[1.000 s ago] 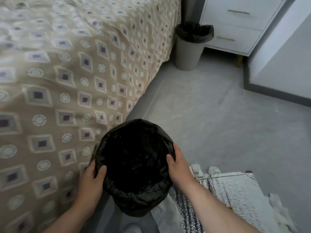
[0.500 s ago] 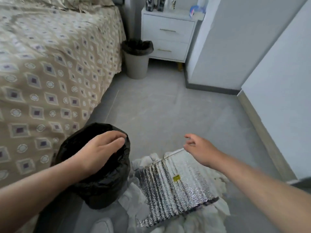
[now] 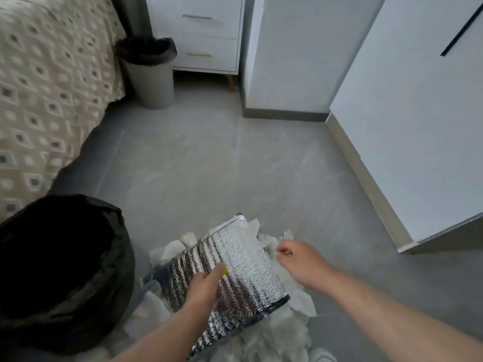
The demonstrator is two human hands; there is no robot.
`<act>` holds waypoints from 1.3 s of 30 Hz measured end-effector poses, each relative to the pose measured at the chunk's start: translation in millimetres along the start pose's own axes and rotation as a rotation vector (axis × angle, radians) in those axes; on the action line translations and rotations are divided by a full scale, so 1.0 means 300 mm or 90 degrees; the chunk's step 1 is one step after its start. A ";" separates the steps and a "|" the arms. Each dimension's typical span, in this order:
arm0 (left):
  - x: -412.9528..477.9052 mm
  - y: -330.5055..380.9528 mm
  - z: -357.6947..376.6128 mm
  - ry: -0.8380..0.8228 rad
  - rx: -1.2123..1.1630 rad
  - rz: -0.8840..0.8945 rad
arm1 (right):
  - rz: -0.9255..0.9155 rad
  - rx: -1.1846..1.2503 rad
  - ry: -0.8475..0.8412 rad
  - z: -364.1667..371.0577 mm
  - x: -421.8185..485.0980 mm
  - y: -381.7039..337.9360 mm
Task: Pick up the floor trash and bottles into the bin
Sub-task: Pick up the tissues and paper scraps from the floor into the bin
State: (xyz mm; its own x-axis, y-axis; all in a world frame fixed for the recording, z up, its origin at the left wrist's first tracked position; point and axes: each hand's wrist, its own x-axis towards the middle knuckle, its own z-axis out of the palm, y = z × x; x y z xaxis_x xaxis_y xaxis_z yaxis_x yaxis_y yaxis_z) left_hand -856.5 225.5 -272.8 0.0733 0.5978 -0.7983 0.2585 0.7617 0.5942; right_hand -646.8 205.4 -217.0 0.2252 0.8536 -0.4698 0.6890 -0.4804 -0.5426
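Note:
A silver foil bag point(image 3: 243, 273) lies on a heap of crumpled white paper point(image 3: 300, 301) on the grey floor, bottom centre. My left hand point(image 3: 206, 283) is on top of the bag with its fingers bent onto the foil beside a small yellow label. My right hand point(image 3: 295, 258) hovers at the bag's right edge with its fingers curled; whether it holds anything is hidden. The bin with a black liner point(image 3: 62, 291) stands open at the lower left, just left of the heap.
A bed with a patterned beige cover point(image 3: 44, 100) fills the left side. A second grey bin with a black liner point(image 3: 149, 74) stands at the far end by a white nightstand point(image 3: 203, 35). White cabinets point(image 3: 407, 113) line the right.
My left hand has let go of the black-lined bin and moved right onto the foil bag. My right hand has drawn back along the bag's right edge and curled its fingers.

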 end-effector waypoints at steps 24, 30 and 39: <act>0.171 -0.035 -0.082 0.222 0.112 0.055 | 0.149 0.021 0.018 0.181 0.166 0.223; 0.071 0.176 -0.167 0.164 0.171 0.145 | 0.110 -0.037 -0.046 0.252 0.198 0.207; 0.018 0.292 -0.277 0.102 0.211 0.231 | 0.087 0.143 0.047 0.273 0.196 0.171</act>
State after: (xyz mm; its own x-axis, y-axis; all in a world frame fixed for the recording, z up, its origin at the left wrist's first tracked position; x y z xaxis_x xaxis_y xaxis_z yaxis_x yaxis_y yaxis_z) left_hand -913.4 316.3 -216.9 0.0728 0.8598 -0.5054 0.5375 0.3931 0.7461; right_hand -654.7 214.3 -329.6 0.3610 0.7864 -0.5013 0.4801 -0.6175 -0.6230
